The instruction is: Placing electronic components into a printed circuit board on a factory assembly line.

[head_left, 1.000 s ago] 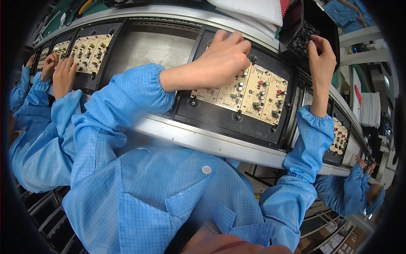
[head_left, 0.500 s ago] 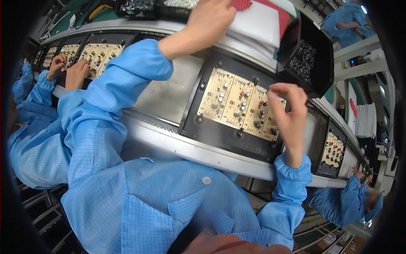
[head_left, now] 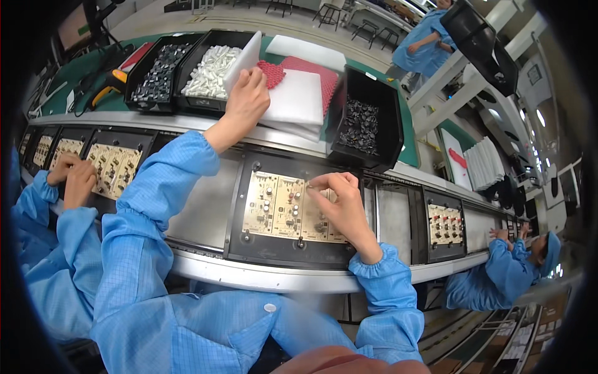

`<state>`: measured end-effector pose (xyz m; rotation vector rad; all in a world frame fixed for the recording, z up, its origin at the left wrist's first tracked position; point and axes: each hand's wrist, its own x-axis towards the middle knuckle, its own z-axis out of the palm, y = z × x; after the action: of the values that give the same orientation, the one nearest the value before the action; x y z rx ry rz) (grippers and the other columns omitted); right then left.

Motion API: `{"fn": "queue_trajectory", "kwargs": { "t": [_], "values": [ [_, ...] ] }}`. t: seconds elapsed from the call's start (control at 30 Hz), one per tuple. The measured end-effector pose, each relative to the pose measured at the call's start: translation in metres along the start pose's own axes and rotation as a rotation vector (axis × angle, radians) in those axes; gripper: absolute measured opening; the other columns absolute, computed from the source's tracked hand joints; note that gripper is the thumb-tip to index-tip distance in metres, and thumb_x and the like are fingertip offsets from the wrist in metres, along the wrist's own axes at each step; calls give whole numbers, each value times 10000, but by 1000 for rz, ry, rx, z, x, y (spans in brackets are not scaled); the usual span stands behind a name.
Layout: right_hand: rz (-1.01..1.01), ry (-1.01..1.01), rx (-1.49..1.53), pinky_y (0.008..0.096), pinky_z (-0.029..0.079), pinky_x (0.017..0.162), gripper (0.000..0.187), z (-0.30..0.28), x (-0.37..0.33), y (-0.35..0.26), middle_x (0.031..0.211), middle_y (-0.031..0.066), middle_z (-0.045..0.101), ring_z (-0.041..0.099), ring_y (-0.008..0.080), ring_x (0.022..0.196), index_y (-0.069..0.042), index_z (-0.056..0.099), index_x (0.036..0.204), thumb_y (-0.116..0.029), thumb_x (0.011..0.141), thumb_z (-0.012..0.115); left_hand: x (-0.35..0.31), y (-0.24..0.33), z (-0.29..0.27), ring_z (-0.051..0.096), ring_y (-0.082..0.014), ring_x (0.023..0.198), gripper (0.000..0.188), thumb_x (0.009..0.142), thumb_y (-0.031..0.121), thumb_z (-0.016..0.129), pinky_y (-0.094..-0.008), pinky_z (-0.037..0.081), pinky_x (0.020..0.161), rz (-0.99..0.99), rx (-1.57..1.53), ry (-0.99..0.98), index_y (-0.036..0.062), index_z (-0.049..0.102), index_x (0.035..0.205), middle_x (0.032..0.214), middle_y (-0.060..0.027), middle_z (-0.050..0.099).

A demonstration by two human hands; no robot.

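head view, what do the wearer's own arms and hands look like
Both arms wear loose, light blue sleeves with a fine dark grid pattern, ending in gathered cuffs at the wrists. The left hand and right hand are bare.

Your green surface (head_left: 408,134) carries three black bins (head_left: 367,160) and a stack of white and red sheets (head_left: 296,93). On the metal track (head_left: 202,215) nearer you, black trays (head_left: 265,249) lie in a row.

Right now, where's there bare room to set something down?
Bare metal shows between the left tray and middle tray, partly hidden by your left sleeve, and between middle tray and right tray. The bench is crowded with bins and foam.
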<state>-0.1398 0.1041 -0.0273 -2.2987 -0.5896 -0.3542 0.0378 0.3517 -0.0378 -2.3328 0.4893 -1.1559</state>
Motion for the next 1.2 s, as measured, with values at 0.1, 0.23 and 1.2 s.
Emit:
{"fn": "queue_trajectory", "kwargs": {
  "t": [0.1, 0.23, 1.2],
  "values": [
    [19, -14, 1, 345, 363, 941, 115, -2, 0, -1, 848, 18, 701, 612, 174, 885, -61, 710, 906, -99, 806, 751, 7, -4, 0, 497, -266, 1197, 166, 774, 135, 622, -413, 326, 994, -57, -44, 15, 45, 724, 868, 1070, -106, 630],
    [-25, -68, -26, 340, 368, 935, 100, 0, -3, -8, 840, 19, 699, 624, 174, 856, -58, 706, 883, -87, 798, 751, 2, -2, 4, 504, -269, 1147, 184, 757, 147, 625, -410, 335, 977, -94, -90, 56, 32, 734, 852, 1025, -102, 629],
    [-61, -172, -42, 361, 326, 950, 123, -8, -41, -16, 791, 16, 606, 589, 203, 881, -70, 683, 800, -55, 736, 787, -104, 13, -142, 570, -184, 935, 104, 771, 88, 648, -373, 345, 946, -194, -1310, -300, 60, 619, 868, 804, -8, 609]
  ]
}}
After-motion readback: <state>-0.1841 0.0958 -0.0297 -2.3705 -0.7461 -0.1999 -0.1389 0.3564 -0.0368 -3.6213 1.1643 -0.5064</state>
